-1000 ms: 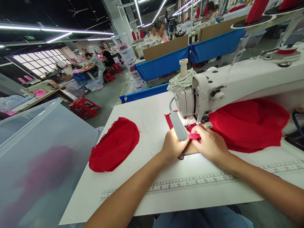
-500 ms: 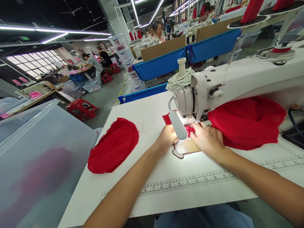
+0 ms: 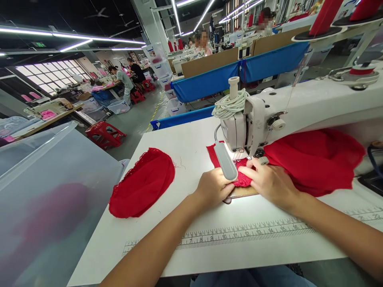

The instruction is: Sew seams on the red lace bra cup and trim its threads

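My left hand (image 3: 214,186) and my right hand (image 3: 269,181) rest side by side in front of the needle of a white sewing machine (image 3: 299,103). Their fingers press and pinch a small red lace piece (image 3: 243,179) lying on the machine bed. A grey lamp arm (image 3: 225,160) crosses over my left fingers and hides part of them. A large heap of red fabric (image 3: 314,159) lies under the machine arm, just right of my right hand.
A stack of red lace-edged pieces (image 3: 143,184) lies on the white table (image 3: 185,143) to the left. A printed ruler (image 3: 248,232) runs along the table front. A translucent plastic bin (image 3: 44,191) stands at the left. Other people work at benches behind.
Both hands drew back toward me with the red lace piece, after having pushed in toward the needle half a second ago. More of the lace now shows between them.
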Available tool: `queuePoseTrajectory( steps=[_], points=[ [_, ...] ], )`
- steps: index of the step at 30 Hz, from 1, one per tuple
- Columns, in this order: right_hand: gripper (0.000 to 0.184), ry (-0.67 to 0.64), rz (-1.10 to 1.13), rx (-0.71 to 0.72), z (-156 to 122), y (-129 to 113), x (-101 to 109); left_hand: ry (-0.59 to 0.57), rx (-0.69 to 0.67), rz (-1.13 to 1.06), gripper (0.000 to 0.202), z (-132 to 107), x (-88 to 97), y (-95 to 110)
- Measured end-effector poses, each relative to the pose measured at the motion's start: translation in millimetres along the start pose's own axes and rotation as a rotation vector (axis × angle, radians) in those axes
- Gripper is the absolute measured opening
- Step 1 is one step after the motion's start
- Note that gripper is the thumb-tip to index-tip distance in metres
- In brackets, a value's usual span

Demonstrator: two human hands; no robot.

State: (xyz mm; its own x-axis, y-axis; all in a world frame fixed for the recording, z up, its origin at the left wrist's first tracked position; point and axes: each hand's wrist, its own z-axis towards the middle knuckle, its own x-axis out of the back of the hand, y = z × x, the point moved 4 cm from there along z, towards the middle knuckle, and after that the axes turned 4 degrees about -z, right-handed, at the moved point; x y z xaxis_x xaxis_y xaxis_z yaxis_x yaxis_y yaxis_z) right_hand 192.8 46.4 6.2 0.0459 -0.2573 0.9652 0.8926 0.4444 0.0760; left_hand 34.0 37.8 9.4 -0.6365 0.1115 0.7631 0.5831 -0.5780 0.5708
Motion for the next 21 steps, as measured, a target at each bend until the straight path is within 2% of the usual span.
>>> queuePoseTrajectory(
  steps=[2,4,6,9,11,14,17,21],
  points=[
    [0.029,0.174,0.001,0.146,-5.1,-1.8,1.9,0.023,-0.171,0.188,0.020,-3.1,0.5,7.6],
    [0.032,0.384,0.017,0.289,-10.6,-4.5,6.6,0.019,-0.238,0.296,0.023,-4.5,-0.1,11.8],
    [0.036,0.472,0.058,0.372,-13.0,-6.0,9.3,-0.009,-0.263,0.403,0.027,-5.7,-0.6,15.7],
    [0.032,0.430,0.156,0.435,-11.6,-6.9,10.5,-0.045,-0.281,0.528,0.024,-10.1,0.1,22.7],
    [0.030,0.414,0.201,0.452,-10.5,-6.5,12.0,-0.079,-0.262,0.557,0.034,-13.9,-0.1,26.1],
    [0.037,0.417,0.206,0.447,-9.5,-5.1,13.7,-0.129,-0.201,0.569,0.048,-18.7,-3.4,28.5],
    [0.039,0.412,0.190,0.439,-9.3,-4.1,13.5,-0.122,-0.151,0.575,0.053,-21.9,-7.6,30.6],
    [0.029,0.395,0.188,0.417,-10.3,-3.1,10.0,-0.098,-0.106,0.577,0.051,-24.7,-12.2,32.5]
  ],
)
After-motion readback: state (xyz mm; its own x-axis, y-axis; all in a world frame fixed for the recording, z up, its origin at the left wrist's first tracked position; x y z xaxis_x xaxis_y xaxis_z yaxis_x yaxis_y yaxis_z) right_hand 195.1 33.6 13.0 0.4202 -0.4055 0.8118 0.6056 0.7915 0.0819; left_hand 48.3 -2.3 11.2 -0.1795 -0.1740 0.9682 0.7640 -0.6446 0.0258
